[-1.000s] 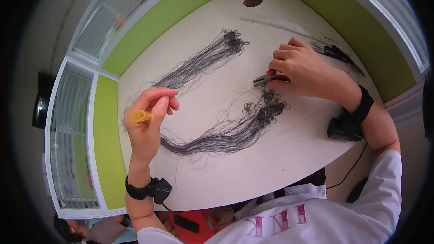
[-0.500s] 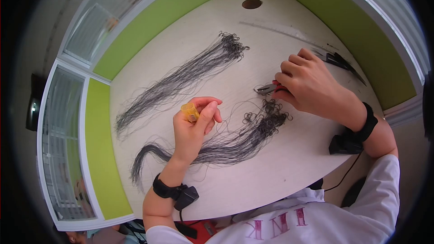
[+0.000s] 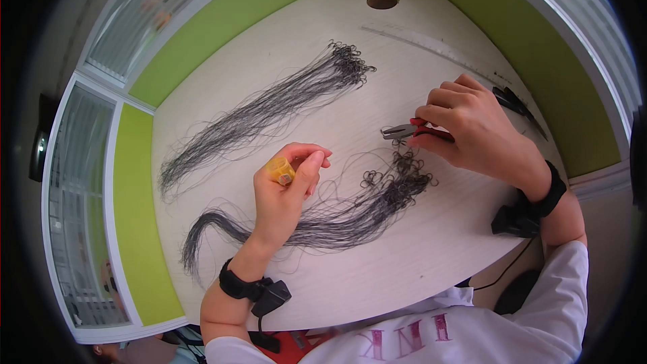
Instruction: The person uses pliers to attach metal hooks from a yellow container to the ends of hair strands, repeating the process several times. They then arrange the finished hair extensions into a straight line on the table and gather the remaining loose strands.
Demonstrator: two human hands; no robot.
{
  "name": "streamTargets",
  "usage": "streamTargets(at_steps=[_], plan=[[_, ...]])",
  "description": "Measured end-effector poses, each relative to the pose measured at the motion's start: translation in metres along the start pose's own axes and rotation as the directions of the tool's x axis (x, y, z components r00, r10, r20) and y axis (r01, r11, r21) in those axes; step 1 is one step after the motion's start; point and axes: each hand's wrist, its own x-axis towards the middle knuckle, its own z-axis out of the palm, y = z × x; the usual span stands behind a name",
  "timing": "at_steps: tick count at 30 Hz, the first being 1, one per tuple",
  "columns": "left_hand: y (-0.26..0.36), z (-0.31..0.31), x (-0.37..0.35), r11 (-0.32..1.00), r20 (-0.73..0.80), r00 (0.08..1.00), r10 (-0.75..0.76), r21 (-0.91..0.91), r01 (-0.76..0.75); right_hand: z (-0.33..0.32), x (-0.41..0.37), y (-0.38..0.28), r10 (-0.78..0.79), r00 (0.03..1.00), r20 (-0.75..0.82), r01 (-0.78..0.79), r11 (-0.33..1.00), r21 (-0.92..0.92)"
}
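Hook-ended strands [image 3: 360, 219] on the counter [image 3: 377, 280] look light, springy, best taken near the hooks [image 3: 412, 183]. Your right hand [image 3: 475, 125] grips pliers [image 3: 400, 132]; your left hand [image 3: 286, 189], yellow piece [image 3: 280, 170] lodged in it, pinches; on what, you cannot tell.

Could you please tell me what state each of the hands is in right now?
Left hand: pinched closed, yellow piece on it; whether the pinch holds anything cannot be told.
Right hand: closed around the pliers.

Light is soft, edges bend and blacken
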Motion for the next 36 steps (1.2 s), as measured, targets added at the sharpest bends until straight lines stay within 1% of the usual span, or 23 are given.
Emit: streamTargets(at_steps=[1,3,4,6,7,9,10,12,13,14,15,16,18,19,21,22,24,28,30,31,33,34,36], plan=[[0.001,0.0,0.0,1.0,-0.001,1.0,0.001,-0.005,-0.001,0.003,0.0,0.0,-0.002,1.0,0.004,0.002,1.0,-0.004],[0.001,0.001,0.0,1.0,0.007,1.0,-0.008,0.014,0.008,0.011,-0.003,-0.001,-0.045,0.998,-0.042,0.041,0.993,-0.107],[0.001,0.001,0.0,1.0,0.007,1.0,-0.007,0.011,0.007,0.01,-0.004,-0.002,-0.046,0.998,-0.04,0.042,0.993,-0.109],[0.001,0.001,0.0,1.0,0.028,1.0,-0.013,0.002,0.013,0.008,-0.005,-0.003,-0.026,0.999,0.041,0.032,0.988,-0.152],[0.001,0.002,-0.001,1.0,0.028,1.0,-0.012,0.001,0.012,0.008,-0.005,-0.003,-0.026,0.999,0.041,0.032,0.988,-0.153],[0.001,0.002,-0.001,1.0,0.037,0.999,-0.022,0.018,0.022,0.006,-0.005,-0.003,-0.045,0.998,0.036,0.048,0.997,-0.065],[0.002,0.003,-0.001,1.0,0.038,0.999,-0.021,0.02,0.021,0.005,-0.004,-0.003,-0.044,0.998,0.033,0.046,0.997,-0.065],[0.002,0.005,-0.001,1.0,-0.004,1.0,-0.009,0.009,0.009,0.001,-0.001,-0.007,-0.009,0.997,0.077,0.0,0.993,0.114],[0.003,0.004,-0.002,1.0,-0.006,1.0,-0.008,0.007,0.008,-0.003,0.001,-0.009,-0.012,0.997,0.078,0.003,0.994,0.113],[0.003,0.003,-0.001,1.0,0.004,1.0,-0.006,0.018,0.006,-0.006,0.003,-0.011,0.025,0.996,0.085,-0.048,0.961,0.272],[0.003,0.003,-0.001,1.0,0.015,1.0,-0.005,0.028,0.004,-0.008,0.004,-0.013,0.061,0.993,0.1,-0.097,0.901,0.423],[0.002,0.004,-0.002,1.0,0.008,1.0,-0.004,0.026,0.004,-0.009,0.005,-0.014,0.054,0.993,0.102,-0.093,0.901,0.423],[0.002,0.006,-0.004,0.991,0.121,0.992,-0.027,-0.124,0.042,-0.011,0.006,-0.015,0.031,0.981,0.193,-0.14,0.803,0.579],[0.003,0.005,-0.005,0.991,0.115,0.993,-0.026,-0.125,0.041,-0.01,0.006,-0.016,0.025,0.981,0.194,-0.136,0.803,0.58],[0.008,0.005,-0.007,0.995,0.203,0.979,-0.025,-0.088,0.043,-0.008,0.005,-0.016,0.037,0.964,0.264,-0.205,0.736,0.645],[0.008,0.005,-0.007,0.995,0.2,0.979,-0.024,-0.09,0.043,-0.007,0.005,-0.017,0.035,0.963,0.265,-0.204,0.737,0.645],[0.006,0.007,-0.006,0.994,0.196,0.979,0.052,-0.102,-0.033,-0.007,0.006,-0.017,0.03,0.96,0.278,-0.225,0.674,0.703],[0.0,0.004,-0.005,0.988,0.241,0.963,0.117,-0.127,-0.088,-0.007,0.006,-0.017,0.05,0.945,0.323,-0.279,0.636,0.719],[0.001,0.006,-0.005,0.984,0.239,0.959,0.152,-0.124,-0.125,-0.005,0.005,-0.017,0.085,0.93,0.358,-0.336,0.597,0.729],[0.001,0.005,-0.005,0.984,0.239,0.959,0.152,-0.125,-0.125,-0.005,0.005,-0.017,0.085,0.93,0.358,-0.335,0.598,0.728],[0.001,0.004,-0.006,0.991,0.242,0.962,0.125,-0.087,-0.106,-0.006,0.005,-0.019,0.202,0.891,0.407,-0.443,0.59,0.675],[0.002,0.006,-0.006,0.991,0.243,0.962,0.124,-0.087,-0.106,-0.005,0.006,-0.019,0.203,0.89,0.407,-0.443,0.59,0.675],[0.005,0.01,-0.007,0.994,0.096,0.995,0.013,-0.113,-0.002,0.0,0.007,-0.019,0.129,0.972,0.197,-0.234,0.631,0.74]])
